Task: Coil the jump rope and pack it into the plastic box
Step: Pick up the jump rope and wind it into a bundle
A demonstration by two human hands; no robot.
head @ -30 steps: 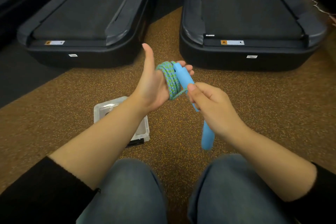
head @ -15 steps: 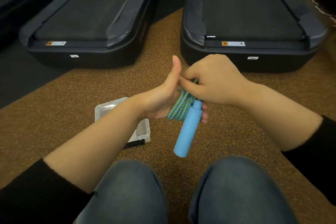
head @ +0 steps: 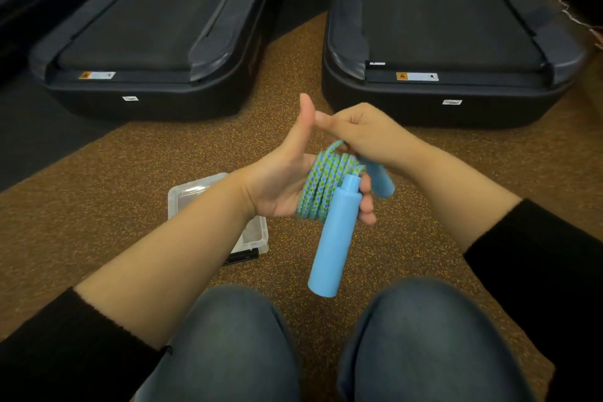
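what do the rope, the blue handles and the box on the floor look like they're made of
Rope: braided fabric cord, going by its woven blue-green pattern, matte.
Hanging handle: smooth, evenly coloured light blue, likely plastic, possibly foam-covered. The second handle looks the same.
Box: clear hard plastic with glossy highlights; the floor shows through.

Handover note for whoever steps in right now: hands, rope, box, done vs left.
Left hand: palm up, thumb raised, rope coil wrapped around its fingers.
Right hand: above the coil, closed on the far handle.
Near handle hangs down from the coil.
Plastic box: on the floor under the left forearm; lid state unclear.
Done: rope mostly coiled.
Left: secure the handles, pack the rope into the box.
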